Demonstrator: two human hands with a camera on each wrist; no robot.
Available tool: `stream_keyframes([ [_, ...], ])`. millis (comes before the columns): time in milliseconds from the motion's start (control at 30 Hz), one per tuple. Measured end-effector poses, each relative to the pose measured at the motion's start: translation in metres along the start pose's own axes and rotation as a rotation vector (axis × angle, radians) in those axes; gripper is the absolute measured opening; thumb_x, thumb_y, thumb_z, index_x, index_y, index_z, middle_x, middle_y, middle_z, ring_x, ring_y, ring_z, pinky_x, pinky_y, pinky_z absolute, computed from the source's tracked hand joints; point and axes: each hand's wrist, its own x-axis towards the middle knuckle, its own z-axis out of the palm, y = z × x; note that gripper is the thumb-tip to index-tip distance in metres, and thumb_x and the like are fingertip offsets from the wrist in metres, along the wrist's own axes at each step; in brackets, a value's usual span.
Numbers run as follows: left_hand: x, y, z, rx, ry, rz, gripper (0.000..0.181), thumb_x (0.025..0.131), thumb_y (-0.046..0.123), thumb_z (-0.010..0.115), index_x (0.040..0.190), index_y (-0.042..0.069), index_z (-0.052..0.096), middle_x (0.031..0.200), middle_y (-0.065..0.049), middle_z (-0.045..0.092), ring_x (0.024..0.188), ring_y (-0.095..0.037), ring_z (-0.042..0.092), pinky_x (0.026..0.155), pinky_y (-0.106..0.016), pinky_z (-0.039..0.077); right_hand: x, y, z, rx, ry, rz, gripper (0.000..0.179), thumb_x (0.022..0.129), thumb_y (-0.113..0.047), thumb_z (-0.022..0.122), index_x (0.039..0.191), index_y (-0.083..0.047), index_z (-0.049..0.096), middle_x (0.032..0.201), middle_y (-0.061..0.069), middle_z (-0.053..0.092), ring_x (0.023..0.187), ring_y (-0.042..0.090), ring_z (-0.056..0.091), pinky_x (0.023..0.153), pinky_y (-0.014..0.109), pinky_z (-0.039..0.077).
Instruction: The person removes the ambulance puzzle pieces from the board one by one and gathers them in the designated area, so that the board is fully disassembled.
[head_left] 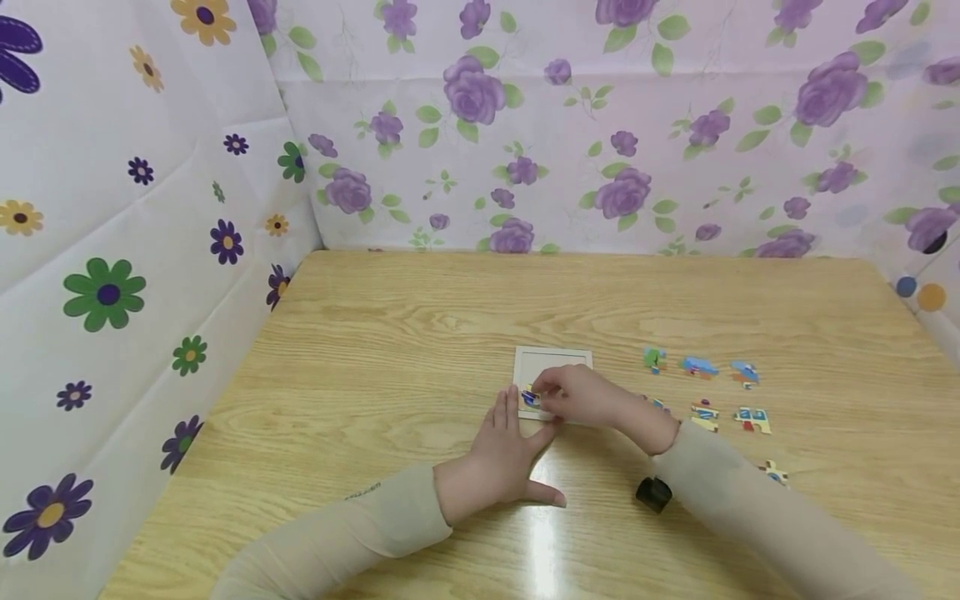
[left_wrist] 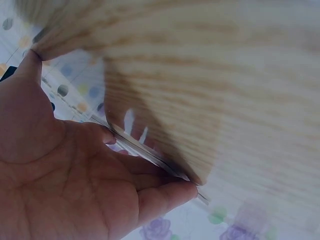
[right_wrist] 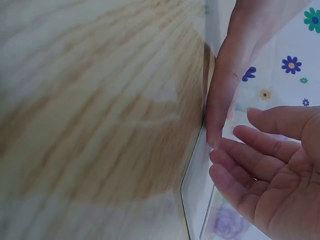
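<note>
A square white puzzle tray lies flat on the table. Inside its lower left part is a jigsaw piece in dark blue and yellow, partly covered by fingers. My left hand rests at the tray's lower left corner with straight, spread fingers, the thumb out on the table. Over the tray, my right hand has its fingertips down at the piece. In the right wrist view, its fingers bend loosely at the tray's edge, and the thumb stands apart from them.
Right of the tray, loose jigsaw pieces lie in rows, among them a green one, a blue one and a yellow one. A small black object shows beside the right sleeve. Flowered cloth hangs behind the table.
</note>
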Motion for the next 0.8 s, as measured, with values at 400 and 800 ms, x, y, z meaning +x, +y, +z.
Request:
stream_keyframes([
  [400, 0.000, 0.000, -0.001, -0.022, -0.018, -0.008, 0.097, 0.070, 0.087, 0.040, 0.151, 0.043, 0.008, 0.152, -0.033, 0.014, 0.144, -0.040, 0.012, 0.115, -0.044, 0.026, 0.014, 0.007, 0.009, 0.085, 0.178, 0.103, 0.011, 0.084, -0.001, 0.063, 0.095, 0.001, 0.066, 0.090, 0.010, 0.070, 0.084, 0.018, 0.065, 0.077, 0.033, 0.054],
  [800, 0.001, -0.001, 0.002, -0.044, -0.012, -0.011, 0.097, 0.070, 0.087, 0.042, 0.151, 0.043, 0.011, 0.153, -0.032, 0.013, 0.145, -0.040, 0.011, 0.115, -0.045, 0.025, 0.021, 0.010, 0.014, 0.209, 0.202, 0.136, 0.019, 0.082, 0.002, 0.063, 0.101, 0.003, 0.062, 0.078, 0.007, 0.061, 0.065, 0.012, 0.053, 0.057, 0.023, 0.046],
])
